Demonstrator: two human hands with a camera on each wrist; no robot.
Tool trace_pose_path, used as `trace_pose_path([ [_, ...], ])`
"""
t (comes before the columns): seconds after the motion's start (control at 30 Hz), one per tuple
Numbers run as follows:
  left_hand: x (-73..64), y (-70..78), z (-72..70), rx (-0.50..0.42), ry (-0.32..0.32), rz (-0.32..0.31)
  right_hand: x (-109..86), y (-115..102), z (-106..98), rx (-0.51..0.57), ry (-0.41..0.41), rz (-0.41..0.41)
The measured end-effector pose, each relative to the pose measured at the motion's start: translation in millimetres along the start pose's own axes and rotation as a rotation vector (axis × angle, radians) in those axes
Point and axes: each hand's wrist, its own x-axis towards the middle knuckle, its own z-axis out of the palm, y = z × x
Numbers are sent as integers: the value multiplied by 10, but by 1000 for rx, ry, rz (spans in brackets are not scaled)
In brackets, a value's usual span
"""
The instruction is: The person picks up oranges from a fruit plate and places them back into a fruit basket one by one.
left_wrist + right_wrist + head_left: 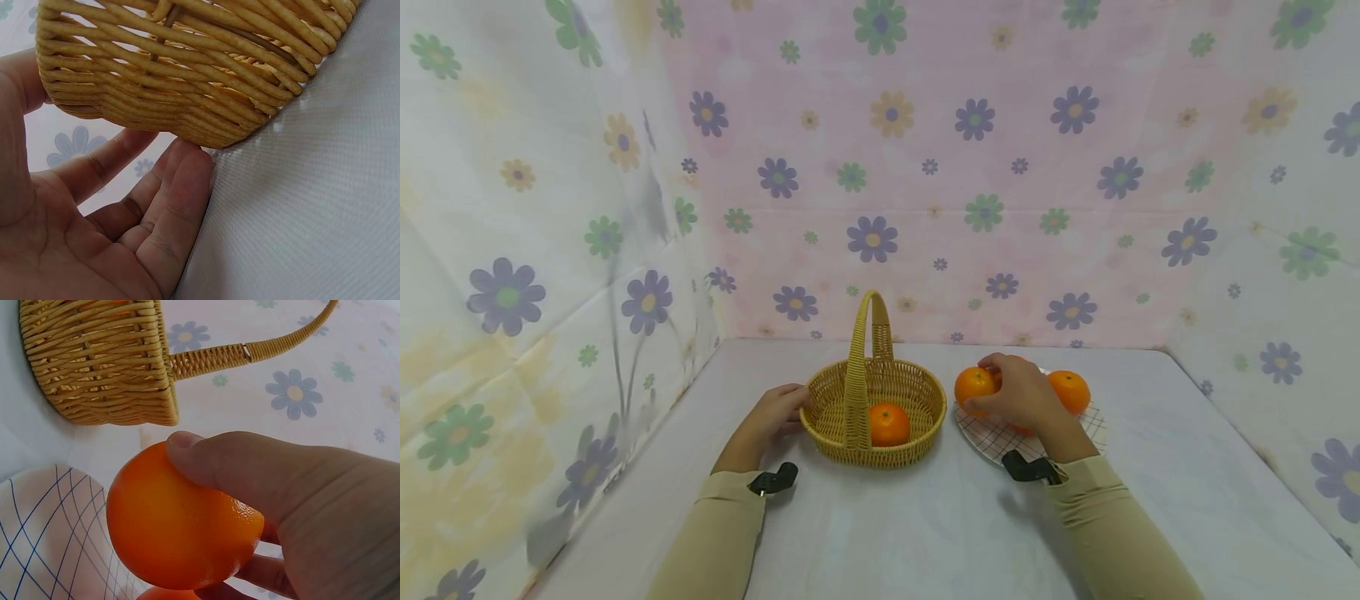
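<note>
An orange (178, 519) is pinched between the thumb and fingers of my right hand (1022, 396), over the left side of a white plate (37, 531) with a crossed-line pattern. More oranges lie on that plate, one of them (1069, 392) to the right of the hand; others are partly hidden by it. My left hand (775, 417) holds the left side of a woven basket (917, 379), its fingertips against the wicker wall in the left wrist view. Inside the basket, right of its tall handle (856, 383), sits a single orange (889, 425).
A white cloth covers the table (880, 525). Flower-patterned curtains (925, 183) stand behind it and along both sides. Between basket and plate runs a narrow strip of cloth. A small black device (1026, 467) is worn at the right wrist, another (775, 479) at the left.
</note>
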Motion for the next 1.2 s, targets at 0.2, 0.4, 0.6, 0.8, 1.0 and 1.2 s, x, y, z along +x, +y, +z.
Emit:
trace_pose_path([
  [0.2, -2, -5, 0, 8, -5, 6, -10, -39, -11, 0, 18, -11],
  [0.4, -18, -1, -4, 9, -7, 11, -16, -79, -23, 6, 30, -16],
  [0.6, -23, -5, -6, 9, -11, 15, -47, -138, -64, 10, 44, -34],
  [0.8, -30, -2, 0, 20, -5, 24, -83, -222, -98, 14, 49, -49],
  [1.0, -39, 4, 2, 19, -2, 30, -86, -265, -86, 31, 46, -46],
  [1.2, -45, 6, 5, 5, -3, 31, -116, -312, -91, 36, 43, -59],
])
